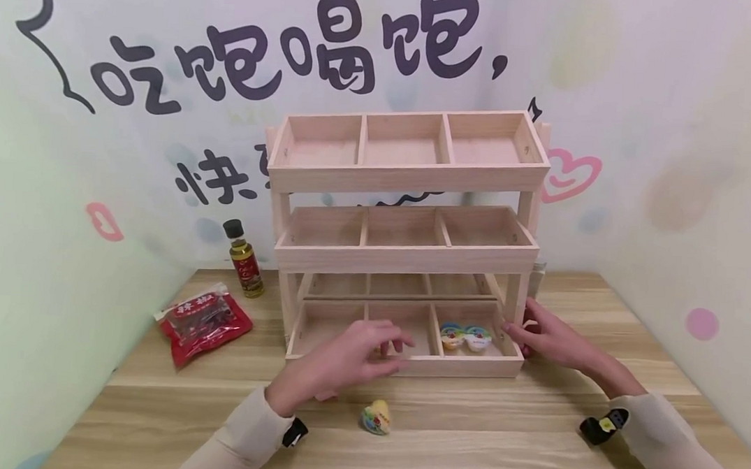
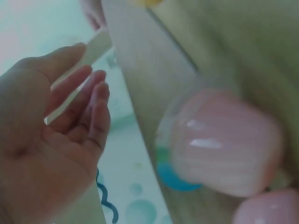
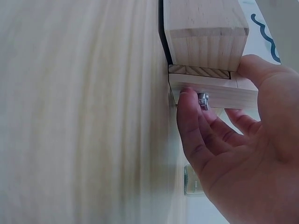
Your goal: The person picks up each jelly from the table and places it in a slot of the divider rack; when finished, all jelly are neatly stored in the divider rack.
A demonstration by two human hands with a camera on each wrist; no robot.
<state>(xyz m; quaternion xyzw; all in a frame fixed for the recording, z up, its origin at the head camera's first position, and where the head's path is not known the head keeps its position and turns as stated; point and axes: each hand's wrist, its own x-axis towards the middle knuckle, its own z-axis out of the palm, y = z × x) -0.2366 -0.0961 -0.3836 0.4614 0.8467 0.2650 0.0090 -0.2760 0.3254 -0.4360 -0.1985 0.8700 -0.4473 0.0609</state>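
A three-tier wooden shelf (image 1: 406,255) with divided trays stands in front of me. My left hand (image 1: 360,356) hovers over the front of its bottom tray, fingers loosely bent and holding nothing; the left wrist view shows its bare palm. Two small cups with printed lids (image 1: 465,338) lie side by side in the bottom tray's right compartment. Another small lidded cup (image 1: 376,418) lies tipped on the table near my left wrist. In the left wrist view, a translucent pink cup (image 2: 224,140) appears close up. My right hand (image 1: 550,336) grips the shelf's lower right end, thumb and fingers around the wood.
On the table's left lie a red bag of dried peppers (image 1: 204,320) and an upright oil bottle (image 1: 244,260) with a black cap. Walls border the wooden table (image 1: 467,434) at the back and both sides. A metal bolt (image 3: 203,101) protrudes from the shelf's side.
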